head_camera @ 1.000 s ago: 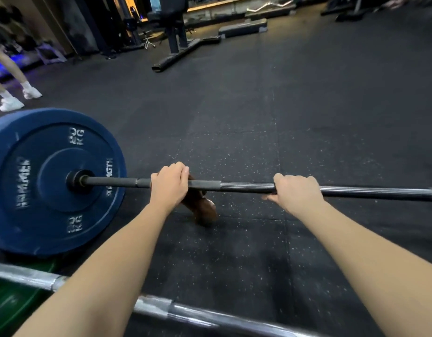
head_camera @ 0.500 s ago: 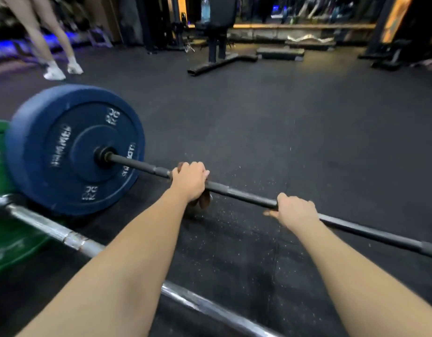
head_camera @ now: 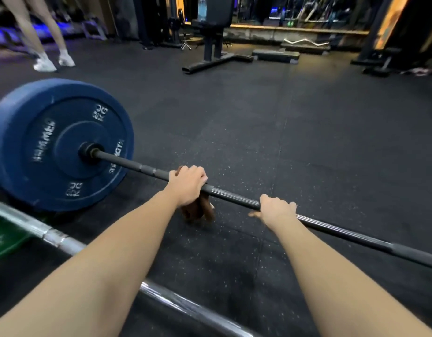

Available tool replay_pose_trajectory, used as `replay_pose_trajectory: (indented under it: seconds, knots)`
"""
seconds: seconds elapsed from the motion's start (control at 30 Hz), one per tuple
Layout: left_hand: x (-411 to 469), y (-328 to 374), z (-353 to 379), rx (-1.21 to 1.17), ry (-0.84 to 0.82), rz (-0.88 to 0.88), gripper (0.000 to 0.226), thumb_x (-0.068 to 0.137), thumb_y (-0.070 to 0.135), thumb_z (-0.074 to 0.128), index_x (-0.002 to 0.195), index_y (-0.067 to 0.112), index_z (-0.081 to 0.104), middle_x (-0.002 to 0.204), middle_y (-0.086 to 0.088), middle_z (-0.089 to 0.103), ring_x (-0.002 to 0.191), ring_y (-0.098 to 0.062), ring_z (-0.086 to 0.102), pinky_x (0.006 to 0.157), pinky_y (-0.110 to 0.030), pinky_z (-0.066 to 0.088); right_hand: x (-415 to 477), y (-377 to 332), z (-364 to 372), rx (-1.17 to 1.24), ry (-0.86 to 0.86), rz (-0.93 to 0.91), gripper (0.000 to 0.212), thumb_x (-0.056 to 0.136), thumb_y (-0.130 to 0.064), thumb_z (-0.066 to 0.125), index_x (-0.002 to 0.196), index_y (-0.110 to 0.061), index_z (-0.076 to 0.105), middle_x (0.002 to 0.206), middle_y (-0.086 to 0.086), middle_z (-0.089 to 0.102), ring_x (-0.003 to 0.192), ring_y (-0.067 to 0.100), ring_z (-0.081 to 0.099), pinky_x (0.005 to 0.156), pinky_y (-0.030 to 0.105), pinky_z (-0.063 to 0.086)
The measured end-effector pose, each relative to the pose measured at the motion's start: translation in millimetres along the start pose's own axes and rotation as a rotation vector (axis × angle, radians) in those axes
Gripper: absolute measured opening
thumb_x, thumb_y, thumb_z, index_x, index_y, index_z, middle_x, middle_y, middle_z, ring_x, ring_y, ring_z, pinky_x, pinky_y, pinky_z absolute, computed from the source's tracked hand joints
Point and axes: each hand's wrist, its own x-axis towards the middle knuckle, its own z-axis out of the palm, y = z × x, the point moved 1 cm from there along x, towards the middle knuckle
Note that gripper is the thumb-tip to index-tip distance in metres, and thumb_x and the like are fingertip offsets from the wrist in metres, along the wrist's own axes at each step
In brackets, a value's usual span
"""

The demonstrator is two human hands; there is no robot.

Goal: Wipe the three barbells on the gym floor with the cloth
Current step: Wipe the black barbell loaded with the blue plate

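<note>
As hands (head_camera: 187,184) (head_camera: 277,210) grip the barbell (head_camera: 234,197), cloth (head_camera: 198,212) dangles.

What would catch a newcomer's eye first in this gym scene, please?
The big blue rubber weight plate stands at the left on a black steel barbell. At mid-frame the left hand grips a brown cloth round that bar, and the right hand grips it bare further right. A shiny chrome barbell lies nearer, lower left.
</note>
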Motion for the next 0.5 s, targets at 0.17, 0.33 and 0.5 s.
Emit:
replay_pose_trajectory:
  seconds: [0.17,0.33,0.5]
  knots:
    - [8,-19,-10,0.041,-0.014,-0.065,0.022,0.108,0.033,0.032,0.113,0.024,0.052,0.122,0.0,0.056,0.119,-0.028,0.05,0.101,-0.051,0.036,-2,0,2,-0.009,0.035,-0.01,0.043,0.1,-0.058,0.052,0.103,-0.017,0.041,0.113,0.004,0.067,0.106,0.029,0.057,0.093,0.044,0.03]
    - [10,12,-4,0.092,-0.053,-0.167,0.024,0.108,0.031,0.025,0.108,0.022,0.048,0.126,-0.007,0.054,0.123,-0.032,0.045,0.104,-0.053,0.034,-1,1,-4,-0.005,-0.038,-0.016,0.049,0.098,-0.065,0.049,0.105,-0.018,0.039,0.097,0.001,0.056,0.093,0.027,0.049,0.089,0.043,0.029]
    - [-4,68,14,0.076,-0.042,-0.013,0.026,0.106,0.032,0.027,0.113,0.023,0.051,0.125,-0.004,0.052,0.121,-0.031,0.044,0.104,-0.053,0.033,1,0,1,-0.028,-0.005,-0.013,0.04,0.101,-0.056,0.052,0.106,-0.019,0.038,0.114,0.002,0.063,0.106,0.027,0.054,0.092,0.044,0.03]
